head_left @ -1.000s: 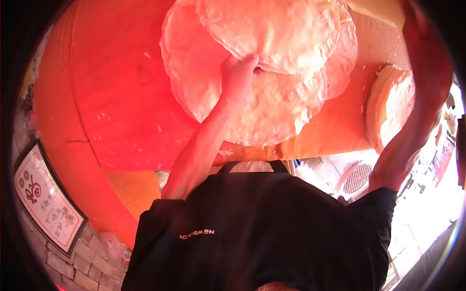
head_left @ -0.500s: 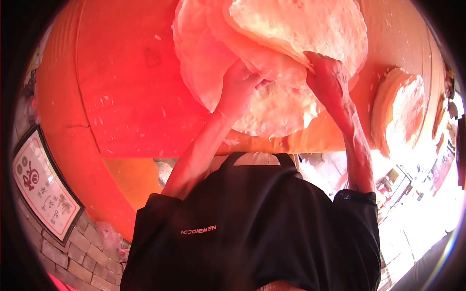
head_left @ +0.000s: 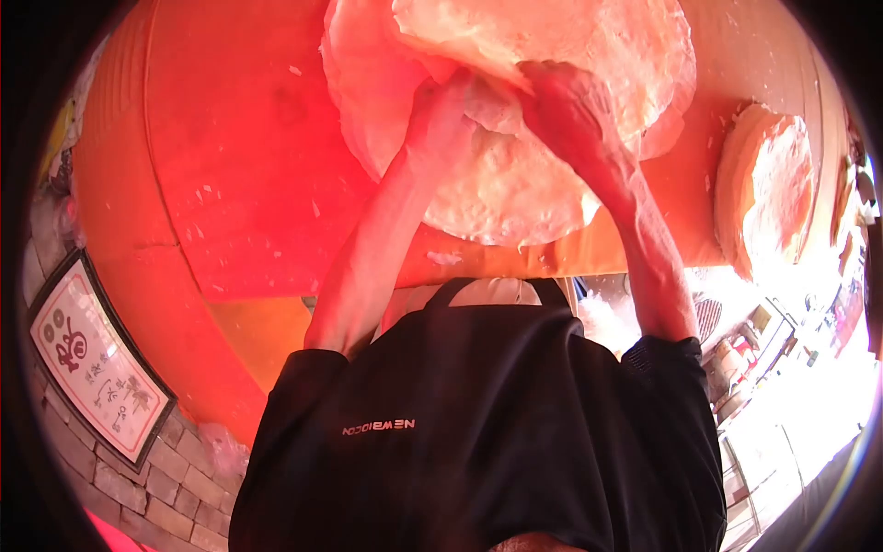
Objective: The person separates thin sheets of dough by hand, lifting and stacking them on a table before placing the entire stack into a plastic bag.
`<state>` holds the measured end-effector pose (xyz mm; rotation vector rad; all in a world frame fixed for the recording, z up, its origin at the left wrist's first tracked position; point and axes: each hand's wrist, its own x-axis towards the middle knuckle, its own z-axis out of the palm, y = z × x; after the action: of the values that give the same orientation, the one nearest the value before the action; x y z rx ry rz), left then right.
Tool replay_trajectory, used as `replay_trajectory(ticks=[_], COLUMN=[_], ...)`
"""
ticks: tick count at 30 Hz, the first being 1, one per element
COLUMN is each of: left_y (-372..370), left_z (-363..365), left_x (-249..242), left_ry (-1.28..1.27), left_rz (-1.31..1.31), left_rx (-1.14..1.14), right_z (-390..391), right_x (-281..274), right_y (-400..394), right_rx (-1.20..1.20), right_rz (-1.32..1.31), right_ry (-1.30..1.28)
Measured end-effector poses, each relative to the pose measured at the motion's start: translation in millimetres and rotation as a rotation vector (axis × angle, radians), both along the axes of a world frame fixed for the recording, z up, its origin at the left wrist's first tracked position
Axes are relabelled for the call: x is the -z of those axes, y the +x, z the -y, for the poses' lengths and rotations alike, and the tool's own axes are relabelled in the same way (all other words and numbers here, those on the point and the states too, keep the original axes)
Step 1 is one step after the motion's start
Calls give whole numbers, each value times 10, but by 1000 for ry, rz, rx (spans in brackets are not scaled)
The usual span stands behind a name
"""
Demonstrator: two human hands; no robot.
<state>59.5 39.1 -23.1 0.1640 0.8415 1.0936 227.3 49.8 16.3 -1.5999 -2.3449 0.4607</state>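
My right hand (head_left: 570,101) has shifted inward since the last frame, now close beside my left hand (head_left: 451,115). Both pinch the near edge of the top flatbread (head_left: 552,46), though glare blurs the fingertips. It lies over other flatbreads (head_left: 510,198) on the bench (head_left: 248,166), extending beyond both hands.

Left hand (head_left: 449,109) and right hand (head_left: 567,103) curl close together.
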Motion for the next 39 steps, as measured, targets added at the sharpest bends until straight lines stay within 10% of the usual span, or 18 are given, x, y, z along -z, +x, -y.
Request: replay_trajectory(ticks=[10, 16, 31, 39], left_y=[295, 115, -342, -222], left_z=[469, 921, 1226, 1452], left_x=[-613, -339, 61, -233], left_ry=[89, -136, -259, -191], left_rz=[221, 155, -99, -145], left_rx=[76, 168, 273, 233], right_z=[433, 64, -1487, 105], right_x=[-701, -1040, -2708, -1732], right_y=[91, 768, 2145, 886], right_rx=[342, 421, 285, 147], right_rz=[-365, 42, 664, 203], right_ry=[15, -256, 1036, 483])
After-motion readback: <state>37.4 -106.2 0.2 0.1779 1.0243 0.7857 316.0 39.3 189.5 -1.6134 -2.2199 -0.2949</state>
